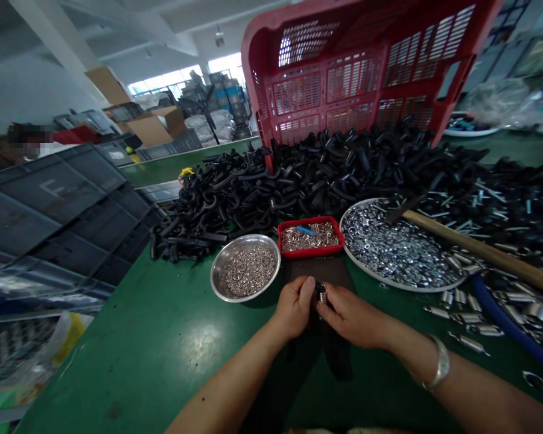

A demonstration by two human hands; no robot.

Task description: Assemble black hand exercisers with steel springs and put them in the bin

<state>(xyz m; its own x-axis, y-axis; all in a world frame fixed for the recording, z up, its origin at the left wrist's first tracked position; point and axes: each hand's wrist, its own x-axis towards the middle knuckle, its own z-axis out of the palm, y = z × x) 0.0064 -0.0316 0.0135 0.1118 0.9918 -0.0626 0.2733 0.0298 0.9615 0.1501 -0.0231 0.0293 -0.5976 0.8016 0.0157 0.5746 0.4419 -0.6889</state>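
My left hand point(293, 306) and my right hand point(350, 314) meet over the green table point(163, 337), both closed around a small metal threaded part point(321, 293) held between their fingertips. A dark cloth or pad point(330, 355) lies under the hands. Just beyond them sit a round steel bowl of small rings point(245, 267), a red tray of small metal pins point(310, 236) and a large steel dish of shiny nuts point(396, 248).
A big heap of black plastic handles point(298, 175) covers the far table, with a tilted red crate point(357, 66) behind. A wooden-handled hammer point(475, 244) lies on the dish. Finished metal parts point(470, 316) and a blue hose point(507, 322) lie right. Grey crates point(49, 211) stack left.
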